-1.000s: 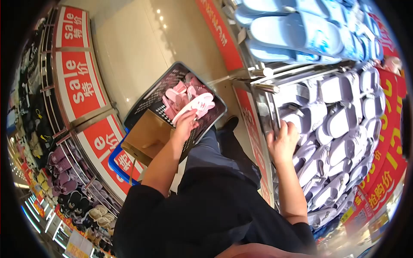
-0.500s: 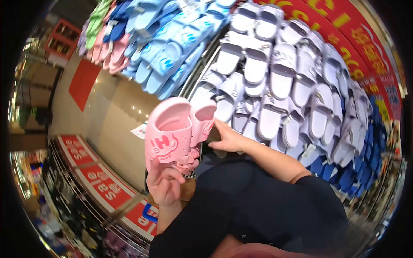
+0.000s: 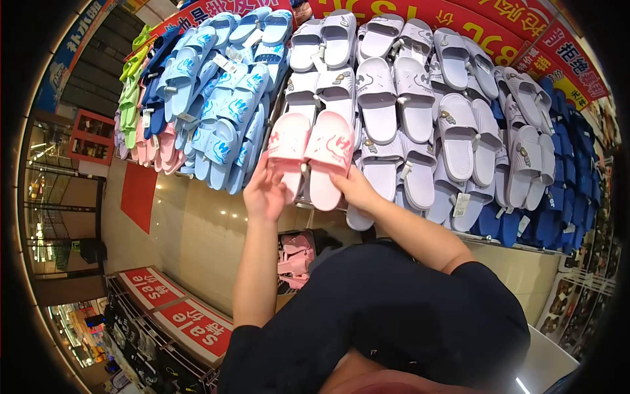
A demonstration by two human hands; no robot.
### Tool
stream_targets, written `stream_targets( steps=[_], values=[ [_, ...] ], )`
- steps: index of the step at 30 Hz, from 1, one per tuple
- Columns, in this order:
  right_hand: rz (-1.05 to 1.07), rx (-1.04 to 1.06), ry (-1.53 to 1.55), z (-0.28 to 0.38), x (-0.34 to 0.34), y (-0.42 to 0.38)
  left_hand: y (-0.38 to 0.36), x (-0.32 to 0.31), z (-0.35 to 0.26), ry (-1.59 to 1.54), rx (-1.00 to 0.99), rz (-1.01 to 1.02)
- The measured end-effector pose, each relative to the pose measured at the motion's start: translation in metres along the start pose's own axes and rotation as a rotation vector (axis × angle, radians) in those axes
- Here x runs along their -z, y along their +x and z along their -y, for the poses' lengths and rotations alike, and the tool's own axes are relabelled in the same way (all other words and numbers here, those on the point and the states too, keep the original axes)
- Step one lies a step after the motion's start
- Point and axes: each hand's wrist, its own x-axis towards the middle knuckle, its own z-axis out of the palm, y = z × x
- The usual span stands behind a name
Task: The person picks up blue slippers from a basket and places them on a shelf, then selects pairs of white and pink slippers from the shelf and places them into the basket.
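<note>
A pair of pink slide slippers with red print on the straps lies in front of the left end of the lavender slippers. My left hand is at the outer edge of the left pink slipper, its fingers curled against it. On the other side my right hand grips the edge of the right pink slipper, thumb on top near the strap. A small white tie shows between the two soles. Further pink slippers sit in a container below, between my forearms.
Light blue slippers hang on the rack to the left, with green, pink and dark blue ones beyond. Dark blue slippers fill the right end. Red sale signs edge a lower stand at the left, beside the tiled floor.
The pink slippers have moved from low at the left up to the rack's front, now side by side with soles toward me. Both hands moved up with them; the view has turned.
</note>
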Motion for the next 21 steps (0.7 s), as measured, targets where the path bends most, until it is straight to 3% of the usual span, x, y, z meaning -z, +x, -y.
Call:
stream_targets(
  steps=[1,3,6,7,9,10,13,15,17,18,19,21],
  values=[
    [-0.008,0.036,-0.025,-0.004,0.005,0.016,0.024,0.006,0.0,-0.01,0.05,0.026],
    [-0.108,-0.111,-0.031,-0.007,0.014,0.048,0.065,0.015,-0.002,0.05,0.136,0.004],
    [-0.12,-0.27,-0.235,-0.016,0.038,0.083,0.098,0.02,0.015,0.51,0.183,-0.319],
    [-0.145,-0.243,-0.268,-0.021,0.04,0.083,0.098,0.026,0.015,0.714,0.241,-0.256],
    [-0.186,-0.195,-0.336,-0.038,0.044,0.085,0.094,0.032,0.031,0.811,0.203,-0.305],
    [-0.258,-0.062,-0.427,-0.095,0.069,0.112,0.085,0.03,0.035,0.813,0.156,-0.306],
    [-0.316,-0.122,-0.38,-0.045,0.038,0.082,0.048,0.049,0.048,0.82,-0.078,-0.305],
    [-0.281,-0.149,-0.447,-0.036,0.037,0.088,0.007,0.059,0.055,0.775,-0.109,-0.317],
    [-0.271,0.008,-0.446,-0.045,0.043,0.1,-0.03,0.088,0.068,0.754,-0.142,-0.394],
    [-0.268,-0.133,-0.454,-0.025,0.033,0.094,-0.051,0.097,0.072,0.747,-0.128,-0.447],
    [-0.273,-0.079,-0.503,-0.036,0.037,0.103,-0.072,0.107,0.077,0.733,-0.113,-0.508],
    [-0.328,-0.012,-0.481,-0.044,0.034,0.1,-0.109,0.16,0.099,0.707,-0.168,-0.603]
  ],
)
